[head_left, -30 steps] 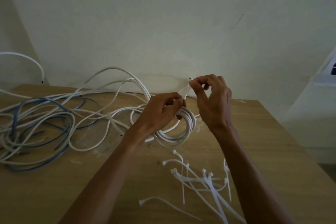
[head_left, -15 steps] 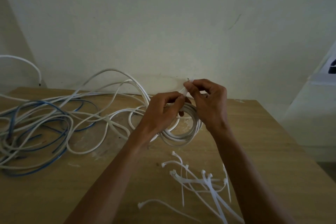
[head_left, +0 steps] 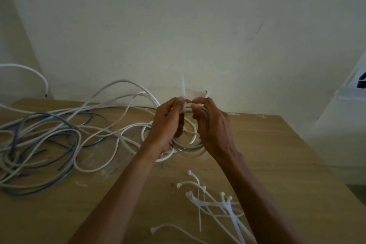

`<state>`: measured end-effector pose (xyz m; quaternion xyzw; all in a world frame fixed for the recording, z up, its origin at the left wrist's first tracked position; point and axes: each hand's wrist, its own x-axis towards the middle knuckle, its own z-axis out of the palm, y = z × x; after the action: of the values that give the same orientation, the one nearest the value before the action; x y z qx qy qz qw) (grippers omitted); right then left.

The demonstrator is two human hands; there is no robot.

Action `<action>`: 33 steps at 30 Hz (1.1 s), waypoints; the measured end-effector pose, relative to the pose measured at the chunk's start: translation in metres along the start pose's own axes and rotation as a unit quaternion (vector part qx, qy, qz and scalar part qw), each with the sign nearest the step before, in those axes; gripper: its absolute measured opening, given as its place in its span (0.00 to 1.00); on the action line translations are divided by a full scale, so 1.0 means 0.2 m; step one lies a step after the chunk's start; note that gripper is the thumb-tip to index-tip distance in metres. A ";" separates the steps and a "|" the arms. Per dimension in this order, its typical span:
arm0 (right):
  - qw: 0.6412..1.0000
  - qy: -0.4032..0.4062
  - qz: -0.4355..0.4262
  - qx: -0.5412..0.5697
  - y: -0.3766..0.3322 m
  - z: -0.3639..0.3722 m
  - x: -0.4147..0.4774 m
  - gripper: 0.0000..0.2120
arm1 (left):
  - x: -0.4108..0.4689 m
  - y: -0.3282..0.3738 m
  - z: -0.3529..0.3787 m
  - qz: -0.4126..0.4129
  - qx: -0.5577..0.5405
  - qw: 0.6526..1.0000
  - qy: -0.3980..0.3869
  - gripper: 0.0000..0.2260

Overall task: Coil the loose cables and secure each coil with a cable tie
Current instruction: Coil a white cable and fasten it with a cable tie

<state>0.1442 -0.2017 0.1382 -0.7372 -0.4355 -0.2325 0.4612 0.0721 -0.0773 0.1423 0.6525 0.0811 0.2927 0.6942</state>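
Observation:
A coil of white cable (head_left: 191, 149) stands tilted on the wooden table (head_left: 277, 154), held up between both hands. My left hand (head_left: 167, 123) grips the coil's top left and pinches a white cable tie (head_left: 183, 89) wrapped round the strands there; the tie's tail sticks straight up. My right hand (head_left: 213, 125) grips the coil's top right, fingertips close to the tie. Loose white cable runs from the coil to the left.
A tangle of loose white and blue cables (head_left: 43, 140) covers the table's left half. Several spare white cable ties (head_left: 219, 204) lie near the front right. A pale wall stands right behind the table; a white ledge (head_left: 348, 97) is at the right.
The tie's tail, earlier pinched by my right hand near the coil's top, now points straight up by my left fingers. Both hands have closed in on the coil's top.

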 end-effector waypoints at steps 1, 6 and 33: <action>1.000 0.011 -0.004 -0.006 0.01 0.01 0.00 0.18 | 0.00 -0.01 0.00 -0.004 0.000 1.000 0.003 0.14; 0.991 0.044 0.118 0.041 0.11 0.03 0.01 0.25 | -0.01 -0.09 0.07 -0.022 0.017 1.000 0.003 0.17; 0.856 -0.007 0.460 -0.235 1.34 -0.61 -0.14 0.27 | 0.22 -0.83 0.67 0.080 0.573 0.752 -0.317 0.27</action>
<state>0.3672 -0.3743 0.0461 -0.9416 0.0176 -0.0839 0.3257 0.2248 -0.1665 0.0139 0.9874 -0.0440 0.0224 0.1504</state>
